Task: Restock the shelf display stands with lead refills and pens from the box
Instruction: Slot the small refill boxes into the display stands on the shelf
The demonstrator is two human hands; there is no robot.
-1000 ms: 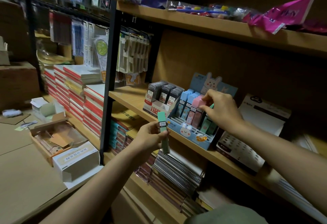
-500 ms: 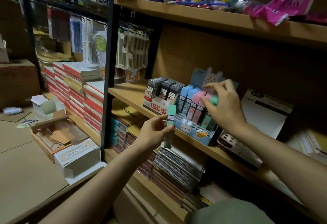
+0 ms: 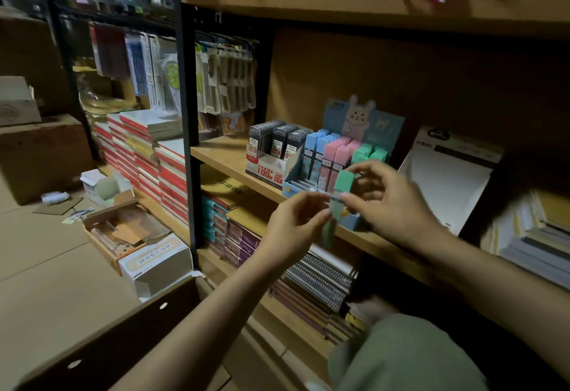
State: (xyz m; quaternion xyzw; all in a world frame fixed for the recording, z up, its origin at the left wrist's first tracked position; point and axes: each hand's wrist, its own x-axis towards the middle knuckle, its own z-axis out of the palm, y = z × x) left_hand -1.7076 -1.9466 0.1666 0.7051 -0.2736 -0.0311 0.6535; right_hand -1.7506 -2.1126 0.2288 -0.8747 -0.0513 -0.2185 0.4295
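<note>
Green refill case (image 3: 334,205) — motion-blurred; both hands' fingers (image 3: 354,200) hide its middle.

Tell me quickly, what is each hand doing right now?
Left hand: closed on the green refill case, near its lower end.
Right hand: fingers pinching the same case higher up.

The wooden shelf (image 3: 228,156) carries a grey refill stand (image 3: 271,162); touching it at 3 o'clock, a blue bunny stand (image 3: 370,125); further toward 3 o'clock, a white card display (image 3: 438,180).
</note>
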